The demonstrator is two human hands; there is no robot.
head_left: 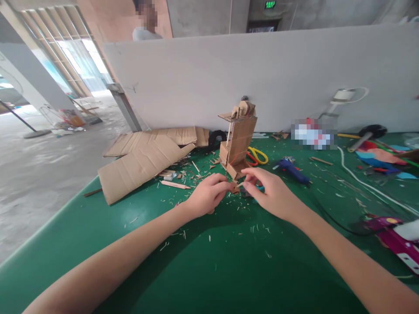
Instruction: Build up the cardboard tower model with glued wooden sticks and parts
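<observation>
My left hand (209,194) is closed around a small brown piece (235,188), which looks like cardboard and is partly hidden by the fingers. A short, pale wooden stick (241,184) is pinched between the thumb and fingers of my right hand (266,189); its end meets or nearly meets the brown piece. Just beyond both hands stands an upright cardboard model (241,139) with a flat top and rounded parts above. A thin red wire or string (233,158) runs down its front. Behind it lie scissors with yellow and red handles (258,155).
Flattened cardboard (144,168) and a pencil (176,185) lie left on the green table (209,261), among scattered wood shavings. To the right are a blue glue gun (294,171), a white cable (356,179) and a magenta device (394,240). A white partition (209,83) closes the back.
</observation>
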